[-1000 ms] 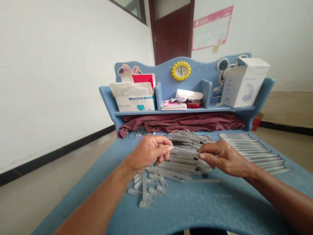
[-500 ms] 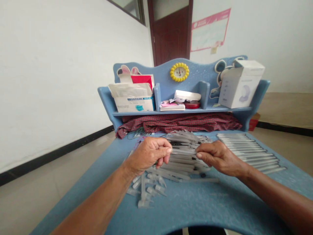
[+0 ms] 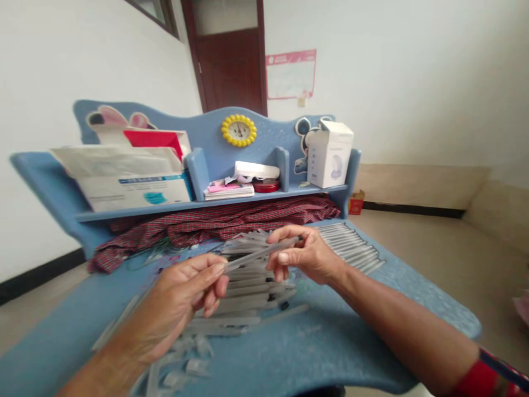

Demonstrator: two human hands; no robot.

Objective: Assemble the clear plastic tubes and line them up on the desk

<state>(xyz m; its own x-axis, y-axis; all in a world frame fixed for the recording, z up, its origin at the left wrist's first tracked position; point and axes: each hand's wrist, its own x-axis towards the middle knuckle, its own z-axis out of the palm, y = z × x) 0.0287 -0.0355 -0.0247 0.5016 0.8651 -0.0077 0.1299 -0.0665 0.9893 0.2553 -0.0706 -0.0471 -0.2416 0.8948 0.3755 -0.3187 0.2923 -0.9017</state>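
Observation:
A translucent pen (image 3: pixel 252 256) with a dark tip is held slantwise over the desk, its right end higher. My left hand (image 3: pixel 194 284) pinches its left end between thumb and forefinger. My right hand (image 3: pixel 308 256) is closed around the other end, thumb below and forefinger above; the exact finger contact is partly hidden. Under both hands lies a heap of similar translucent pens (image 3: pixel 248 289), some with black ends. Several clear pen caps (image 3: pixel 197 367) are scattered by my left forearm, which hides some. To the right, more pens (image 3: pixel 349 248) lie side by side in a neat row.
The blue desk (image 3: pixel 330 342) carries a shelf with a mask box (image 3: pixel 136 184), a notepad stack (image 3: pixel 229 191), a red round tin (image 3: pixel 266 186) and a white box (image 3: pixel 330 154). Bunched checked cloth (image 3: pixel 215 223) lies beneath the shelf. A yellow clock (image 3: pixel 238 130) is on the backboard.
The view has turned right, so the desk appears shifted left. My hands are closer together, and the pen between them is now tilted, with my right hand further around it.

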